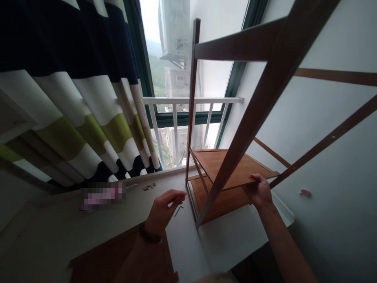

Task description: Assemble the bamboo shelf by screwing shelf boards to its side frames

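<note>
My right hand [260, 191] grips the front edge of a brown wooden shelf board [229, 164], thumb on top and fingers beneath. The board sits tilted inside a tall wooden rack frame [250, 114], above a lower shelf board [216, 204]. To the left of the frame, my left hand [166, 206] is closed in a pinch, fingertips close to a rack post; whatever it may hold is too small to make out. Just below those fingers a bent hex key [178, 211] lies on the white surface. Several small screws [149, 186] lie in a group farther back.
Another brown wooden panel [123, 255] lies at the lower left under my left forearm. A blurred pink item [103, 195] rests by the striped curtain [79, 118]. White railings [193, 100] cross the window behind the rack, and a wall [338, 165] stands at the right.
</note>
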`<state>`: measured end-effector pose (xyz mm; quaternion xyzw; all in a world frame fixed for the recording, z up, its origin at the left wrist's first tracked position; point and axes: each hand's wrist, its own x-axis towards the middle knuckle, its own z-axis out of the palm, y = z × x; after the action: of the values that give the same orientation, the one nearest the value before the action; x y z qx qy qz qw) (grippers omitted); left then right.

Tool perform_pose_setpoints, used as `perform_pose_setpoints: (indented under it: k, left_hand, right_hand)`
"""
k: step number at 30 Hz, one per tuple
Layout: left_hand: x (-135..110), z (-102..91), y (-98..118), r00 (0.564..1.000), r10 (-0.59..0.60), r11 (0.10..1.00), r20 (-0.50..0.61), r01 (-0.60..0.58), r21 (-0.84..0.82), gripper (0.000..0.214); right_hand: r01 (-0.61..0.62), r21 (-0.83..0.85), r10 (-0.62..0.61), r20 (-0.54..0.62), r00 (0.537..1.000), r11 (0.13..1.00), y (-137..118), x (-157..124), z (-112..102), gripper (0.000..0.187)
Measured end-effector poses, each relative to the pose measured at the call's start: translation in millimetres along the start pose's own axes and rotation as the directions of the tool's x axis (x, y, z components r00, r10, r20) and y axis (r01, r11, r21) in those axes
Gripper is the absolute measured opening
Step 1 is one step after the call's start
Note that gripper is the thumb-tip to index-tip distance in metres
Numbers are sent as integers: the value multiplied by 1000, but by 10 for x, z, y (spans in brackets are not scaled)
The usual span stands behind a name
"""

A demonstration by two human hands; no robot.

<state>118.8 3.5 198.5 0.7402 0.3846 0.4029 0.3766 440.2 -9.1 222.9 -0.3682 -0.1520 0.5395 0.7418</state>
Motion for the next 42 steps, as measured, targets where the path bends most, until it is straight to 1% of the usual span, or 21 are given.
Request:
perform_pose_setpoints:
  k: [1,3,5,8,12,14,16,19,23,26,31,34,37,40,42]
  left_hand:
    - [-21,61,183,999,51,999,-6,-51,-14,19]
    - [-56,170,447,993,95,994,-73,-98,-39,21]
    - [-78,252,595,987,123,991,-106,-127,-39,19]
    - [-90,322,701,978,159,987,-138,-161,-6,17]
    - [-79,381,787,977,161,987,-138,-162,6,18]
    - [-57,393,816,982,138,990,-125,-138,10,27]
    - [-20,374,842,987,132,991,-86,-130,34,37]
    - [65,291,899,982,180,979,55,-184,87,37]
    - [191,181,998,949,190,962,251,-231,145,32]
    - [261,159,1040,927,187,955,325,-249,160,26]
    - [325,179,1060,913,159,964,377,-225,139,18]
    - [344,187,1085,892,157,966,424,-229,122,17]
    - [353,191,1110,879,205,943,430,-295,153,18]
    - [363,203,1106,878,278,892,391,-386,233,23]
    - [376,216,1083,866,322,856,384,-439,272,26]
  right_hand:
    - [-37,5,37,-2,999,999,-15,-8,8,10]
    - [-98,19,98,-6,995,995,-38,-23,17,9]
    - [-117,41,117,-14,993,992,-48,-35,12,9]
    - [-134,67,136,-33,990,989,-35,-41,-19,9]
    - [-131,60,130,13,991,990,1,-29,-72,8]
    - [-124,56,122,25,992,991,10,-21,-91,8]
    - [-125,54,124,22,992,991,7,-15,-105,8]
    - [-138,58,137,16,990,989,-18,-17,-118,8]
    - [-129,84,129,7,992,988,-55,-39,-112,8]
    - [-93,85,93,4,996,992,-76,-50,-96,7]
    - [-72,90,72,11,997,993,-123,-39,-86,7]
    - [-66,114,66,1,998,991,-151,-32,-95,8]
    - [-76,112,77,-2,997,991,-169,-26,-109,7]
    - [-94,90,93,12,996,991,-170,-15,-118,5]
    - [-94,84,93,13,996,992,-165,-4,-121,4]
